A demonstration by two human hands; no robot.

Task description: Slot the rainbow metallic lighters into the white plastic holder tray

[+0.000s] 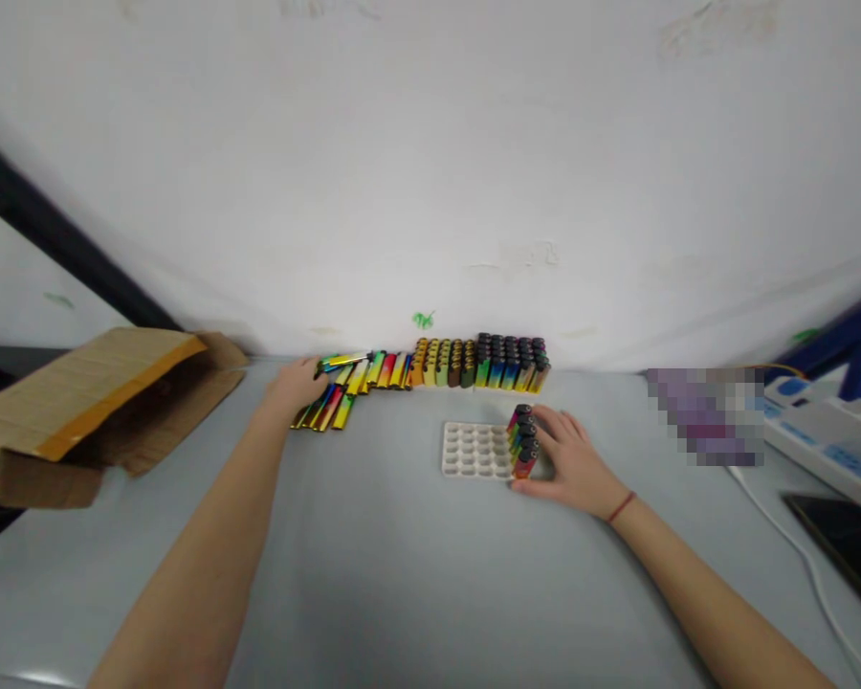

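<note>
My left hand (299, 385) is at the left end of a loose pile of shiny, multicoloured lighters (342, 410). Its fingers curl over the end of a lighter (328, 365) there, and the fingertips are partly hidden. My right hand (570, 464) spans the right end of a white tray (477, 476) with rows of holes. Thumb and fingers close around a row of upright lighters (523, 445) with black tops, standing in the tray's right end. The tray's other holes show no lighters.
Against the wall stand a block of black-topped lighters (511, 362) and a block of gold-topped ones (443, 364). An open cardboard box (107, 392) lies at left. At right are a blurred purple item (703, 421), a power strip (832, 431), a white cable (796, 550) and a phone (843, 545).
</note>
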